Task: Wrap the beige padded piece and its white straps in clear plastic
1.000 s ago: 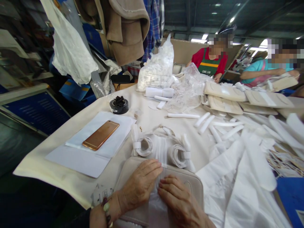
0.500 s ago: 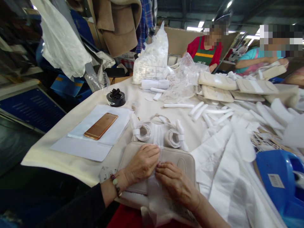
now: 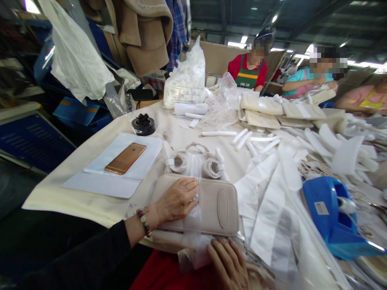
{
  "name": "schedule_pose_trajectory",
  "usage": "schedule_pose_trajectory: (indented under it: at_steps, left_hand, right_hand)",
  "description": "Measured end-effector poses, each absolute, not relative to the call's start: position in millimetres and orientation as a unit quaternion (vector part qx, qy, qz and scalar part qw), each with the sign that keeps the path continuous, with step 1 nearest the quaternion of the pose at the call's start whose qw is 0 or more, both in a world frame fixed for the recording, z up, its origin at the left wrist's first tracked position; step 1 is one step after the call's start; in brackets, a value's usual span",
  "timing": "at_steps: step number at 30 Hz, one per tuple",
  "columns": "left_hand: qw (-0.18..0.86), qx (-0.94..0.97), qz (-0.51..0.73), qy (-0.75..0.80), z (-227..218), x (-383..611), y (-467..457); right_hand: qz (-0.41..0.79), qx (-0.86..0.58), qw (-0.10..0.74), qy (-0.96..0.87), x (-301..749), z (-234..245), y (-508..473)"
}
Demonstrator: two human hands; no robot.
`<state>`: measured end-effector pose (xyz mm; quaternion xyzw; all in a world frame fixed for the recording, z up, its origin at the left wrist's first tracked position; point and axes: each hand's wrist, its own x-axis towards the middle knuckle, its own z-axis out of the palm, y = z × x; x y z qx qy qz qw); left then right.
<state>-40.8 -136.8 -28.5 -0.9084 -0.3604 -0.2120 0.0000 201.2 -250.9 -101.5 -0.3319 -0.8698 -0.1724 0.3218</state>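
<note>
A beige padded pouch with an oval badge lies flat at the table's near edge. My left hand rests on its left half, fingers stretched out flat, pinning a clear plastic strip that runs across the pouch. My right hand is below the table edge, over my lap, fingers spread on a crinkled clear bag. Just behind the pouch lie two rolled white straps in plastic wrap.
A gold phone lies on white paper sheets to the left, with a black tape roll behind. A blue tape dispenser stands at right among white paper strips. Other people work at the far side near stacked beige pouches.
My right hand slid off the pouch and down to my lap. The left hand stayed on the pouch. The view swung right, bringing in the blue dispenser.
</note>
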Motion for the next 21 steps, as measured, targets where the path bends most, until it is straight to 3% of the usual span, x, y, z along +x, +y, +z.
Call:
schedule_pose_trajectory:
  at_steps: [12,21]
  left_hand:
    - [0.006,-0.915,-0.153,-0.374,-16.3,-42.8,-139.5]
    - [0.004,-0.925,-0.131,-0.358,-16.8,-45.4,-144.6]
  right_hand:
    - [0.013,-0.227,0.443,-0.867,127.8,-70.3,-251.1]
    - [0.021,-0.275,0.487,-0.828,131.3,-69.3,-265.5]
